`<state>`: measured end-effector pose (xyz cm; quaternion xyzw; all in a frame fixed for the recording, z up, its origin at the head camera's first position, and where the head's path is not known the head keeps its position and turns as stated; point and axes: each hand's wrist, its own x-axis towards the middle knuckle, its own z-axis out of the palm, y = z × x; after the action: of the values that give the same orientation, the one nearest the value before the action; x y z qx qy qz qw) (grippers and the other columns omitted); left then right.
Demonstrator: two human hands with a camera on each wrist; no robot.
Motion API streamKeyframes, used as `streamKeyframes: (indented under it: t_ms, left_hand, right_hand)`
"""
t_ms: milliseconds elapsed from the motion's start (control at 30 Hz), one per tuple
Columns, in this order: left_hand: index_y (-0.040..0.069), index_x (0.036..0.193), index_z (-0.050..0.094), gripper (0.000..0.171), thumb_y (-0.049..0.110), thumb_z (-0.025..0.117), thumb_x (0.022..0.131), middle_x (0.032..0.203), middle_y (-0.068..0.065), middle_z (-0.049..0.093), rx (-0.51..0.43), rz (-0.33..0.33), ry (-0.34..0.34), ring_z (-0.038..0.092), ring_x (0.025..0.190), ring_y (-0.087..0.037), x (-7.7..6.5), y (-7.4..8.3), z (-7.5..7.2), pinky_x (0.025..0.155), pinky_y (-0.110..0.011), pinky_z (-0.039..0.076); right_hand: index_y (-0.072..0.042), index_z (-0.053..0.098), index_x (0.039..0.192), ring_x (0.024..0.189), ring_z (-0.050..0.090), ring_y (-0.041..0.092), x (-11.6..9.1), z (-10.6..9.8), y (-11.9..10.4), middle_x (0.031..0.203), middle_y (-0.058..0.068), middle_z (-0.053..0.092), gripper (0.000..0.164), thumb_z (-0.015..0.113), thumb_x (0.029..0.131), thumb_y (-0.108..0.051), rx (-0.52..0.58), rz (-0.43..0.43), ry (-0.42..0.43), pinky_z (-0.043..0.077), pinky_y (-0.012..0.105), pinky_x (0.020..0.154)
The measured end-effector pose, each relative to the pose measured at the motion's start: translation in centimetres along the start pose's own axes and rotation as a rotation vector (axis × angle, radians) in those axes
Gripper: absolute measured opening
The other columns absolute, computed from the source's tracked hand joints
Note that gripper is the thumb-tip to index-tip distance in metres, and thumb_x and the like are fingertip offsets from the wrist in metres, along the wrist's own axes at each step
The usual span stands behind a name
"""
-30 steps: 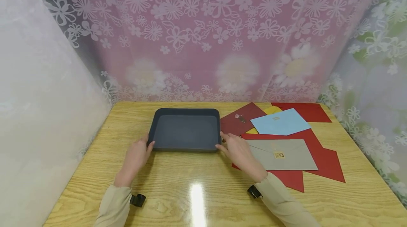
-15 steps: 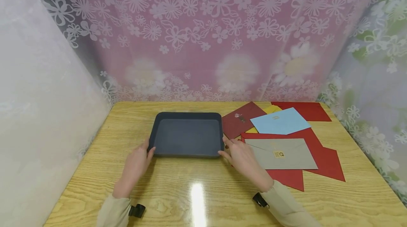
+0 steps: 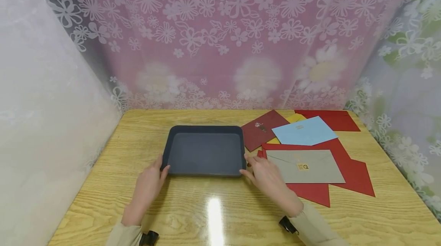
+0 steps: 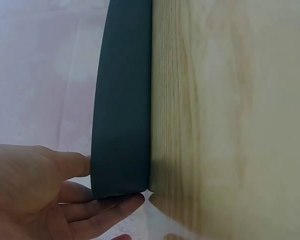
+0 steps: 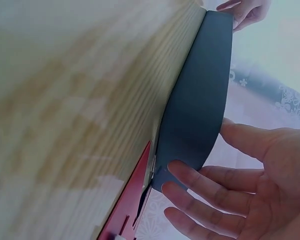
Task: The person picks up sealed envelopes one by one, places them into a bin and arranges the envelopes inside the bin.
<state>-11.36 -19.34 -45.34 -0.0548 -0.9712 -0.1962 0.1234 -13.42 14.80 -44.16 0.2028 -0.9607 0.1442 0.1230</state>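
A dark blue-grey rectangular tray point(image 3: 205, 175), bare inside, sits on the wooden table in the head view. My left hand point(image 3: 148, 184) grips its near left corner, thumb at the front and fingers along the side. At the near right corner, my right hand point(image 3: 270, 179) holds it the same way. The left wrist view shows the tray's long outer wall point(image 4: 122, 100) upright, close along the tabletop, with fingers round its end. In the right wrist view, the thumb is at the wall point(image 5: 200, 85) and spread fingers reach round the corner.
Right of the tray lie several overlapping envelopes: a grey one point(image 3: 306, 176) on red ones point(image 3: 358, 177), a light blue one point(image 3: 304, 135), a maroon one point(image 3: 258, 135) and a yellow one point(image 3: 295, 118). A flowered pink curtain point(image 3: 206, 46) hangs behind the table point(image 3: 186, 215).
Both hands have drawn the tray toward the person and slightly to the right. The envelopes have stayed in place.
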Motion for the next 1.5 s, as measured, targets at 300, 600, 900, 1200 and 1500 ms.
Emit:
streamKeyframes:
  t_ms: [300,600,900,1200,1500]
  left_hand:
    - [-0.017,0.137,0.05,0.053,0.016,0.065,0.098,0.116,-0.036,0.065,-0.003,0.005,0.007,0.071,0.08,-0.042,-1.2,0.4,-0.1,0.069,-0.05,0.057]
    - [-0.015,0.136,0.053,0.053,0.017,0.067,0.097,0.118,-0.033,0.066,0.002,0.014,0.017,0.071,0.074,-0.039,-1.5,0.3,0.0,0.065,-0.048,0.057]
    - [0.0,0.131,0.063,0.051,0.008,0.08,0.084,0.13,-0.022,0.062,0.121,0.31,0.209,0.061,0.113,-0.043,-0.8,0.3,0.3,0.092,-0.057,0.049]
    - [0.013,0.098,0.075,0.01,0.015,0.077,0.088,0.091,0.0,0.072,0.121,0.506,0.075,0.068,0.086,-0.021,0.3,1.4,0.8,0.085,-0.042,0.054]
    - [0.017,0.081,0.07,0.02,0.03,0.069,0.096,0.076,0.005,0.062,0.209,0.465,-0.019,0.058,0.071,-0.014,0.5,1.2,0.9,0.072,-0.035,0.051]
  right_hand:
    - [0.001,0.068,0.127,0.07,0.063,0.019,-0.9,-0.4,-0.2,0.091,0.007,0.072,0.055,0.083,0.083,-0.028,0.006,0.01,-0.029,0.041,0.023,0.051]
    - [0.001,0.069,0.126,0.068,0.063,0.019,-1.3,-0.6,-0.3,0.089,0.007,0.072,0.054,0.083,0.083,-0.028,0.002,-0.009,-0.021,0.042,0.023,0.051]
    - [0.001,0.068,0.127,0.067,0.062,0.018,-1.4,-0.7,-0.4,0.086,0.006,0.072,0.054,0.083,0.083,-0.028,-0.003,-0.011,-0.022,0.04,0.023,0.05]
    - [0.0,0.068,0.128,0.067,0.063,0.018,-1.3,-0.7,-0.5,0.086,0.005,0.072,0.054,0.082,0.084,-0.028,-0.008,0.004,-0.037,0.039,0.022,0.049]
    - [0.0,0.068,0.128,0.064,0.061,0.017,-1.4,-0.7,-0.5,0.085,0.005,0.072,0.055,0.082,0.083,-0.028,-0.003,0.009,-0.035,0.035,0.021,0.047]
